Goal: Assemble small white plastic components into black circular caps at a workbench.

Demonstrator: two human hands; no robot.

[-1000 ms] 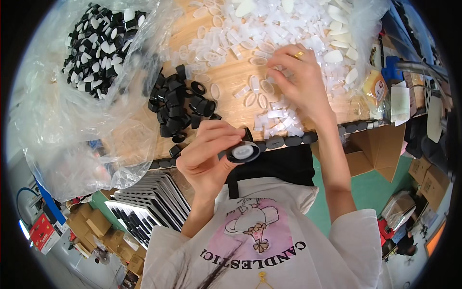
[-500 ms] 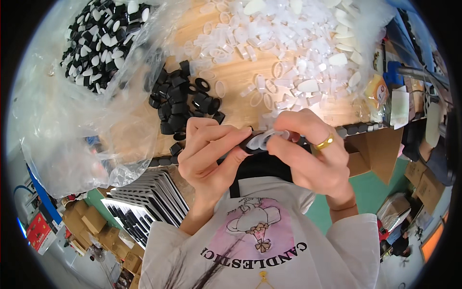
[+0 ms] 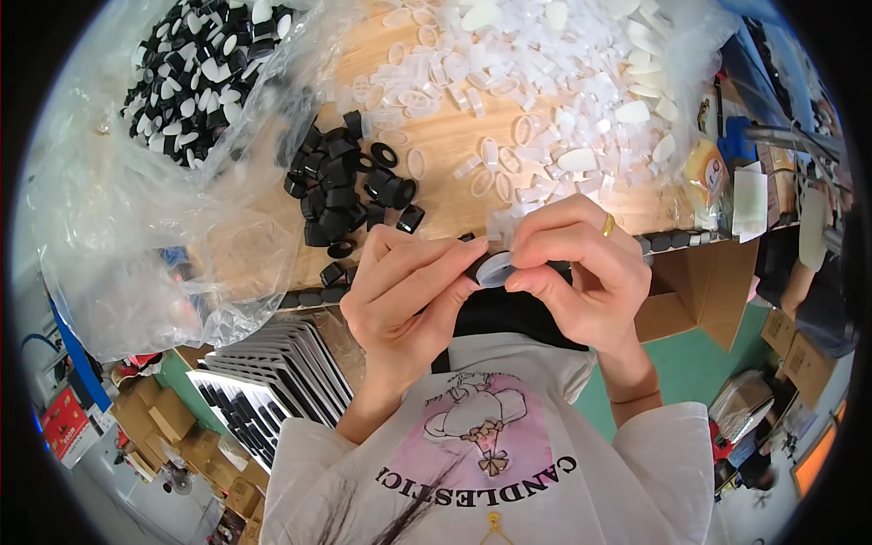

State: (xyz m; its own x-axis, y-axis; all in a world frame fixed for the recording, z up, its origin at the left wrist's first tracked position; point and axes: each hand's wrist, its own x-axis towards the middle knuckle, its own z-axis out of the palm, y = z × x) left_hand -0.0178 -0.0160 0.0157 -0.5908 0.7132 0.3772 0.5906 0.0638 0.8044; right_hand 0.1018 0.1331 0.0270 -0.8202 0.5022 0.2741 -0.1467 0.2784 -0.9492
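Many small pieces (image 3: 193, 84) in clear bag (image 3: 100, 227); left hand (image 3: 400, 300) holds cap (image 3: 490, 270).

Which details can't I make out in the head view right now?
All in the head view:
Black part: largely hidden by the left hand.
Pale oval insert: its seating is unclear, tilted and small beside the right hand; whether that hand's grip pinches it can't be told.
Clear rings: pile cut off by the top edge.
Black-and-white pieces: lower ones buried under others.
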